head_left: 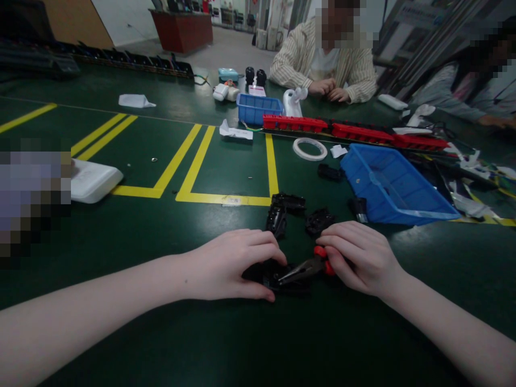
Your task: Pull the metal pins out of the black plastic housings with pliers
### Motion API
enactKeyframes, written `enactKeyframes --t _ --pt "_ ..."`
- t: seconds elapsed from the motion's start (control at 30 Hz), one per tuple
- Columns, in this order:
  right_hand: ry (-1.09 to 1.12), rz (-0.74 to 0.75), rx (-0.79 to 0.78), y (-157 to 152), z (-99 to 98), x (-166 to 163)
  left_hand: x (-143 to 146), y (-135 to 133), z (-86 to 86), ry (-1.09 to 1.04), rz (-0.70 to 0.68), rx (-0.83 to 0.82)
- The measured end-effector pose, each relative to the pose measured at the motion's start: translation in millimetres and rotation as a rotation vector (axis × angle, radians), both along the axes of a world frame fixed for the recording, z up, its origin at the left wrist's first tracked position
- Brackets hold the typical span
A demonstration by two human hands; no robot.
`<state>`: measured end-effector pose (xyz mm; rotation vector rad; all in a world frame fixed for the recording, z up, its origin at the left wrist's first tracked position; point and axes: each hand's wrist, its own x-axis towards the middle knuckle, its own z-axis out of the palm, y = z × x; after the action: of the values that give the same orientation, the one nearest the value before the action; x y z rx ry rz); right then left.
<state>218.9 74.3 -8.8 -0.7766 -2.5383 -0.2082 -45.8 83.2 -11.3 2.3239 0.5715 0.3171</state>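
Fingers apparently closed round pliers

Green table: blue bins, black parts.

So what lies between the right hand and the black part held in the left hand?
The red-handled pliers: in the head view, they extend from the right hand toward the black part in the left hand.
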Motion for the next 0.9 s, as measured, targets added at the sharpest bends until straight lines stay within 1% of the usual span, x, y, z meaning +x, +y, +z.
enactKeyframes --t 0.2,0.4,0.6,0.9 --pt "-0.001 0.004 0.006 1.9 -0.1 0.9 1.6 0.8 1.6 0.017 0.011 -0.007" --pt "0.003 0.002 0.030 -1.7 -1.0 -0.7 2.0 -0.4 0.1 0.003 0.003 0.033" --pt "-0.005 -0.047 0.037 -8.1 -3.5 -3.2 0.9 0.5 -1.9 -0.005 -0.019 0.067" --pt "-0.047 -0.058 0.048 -3.8 -0.2 -1.3 1.2 -0.8 0.0 -0.001 -0.020 0.046"
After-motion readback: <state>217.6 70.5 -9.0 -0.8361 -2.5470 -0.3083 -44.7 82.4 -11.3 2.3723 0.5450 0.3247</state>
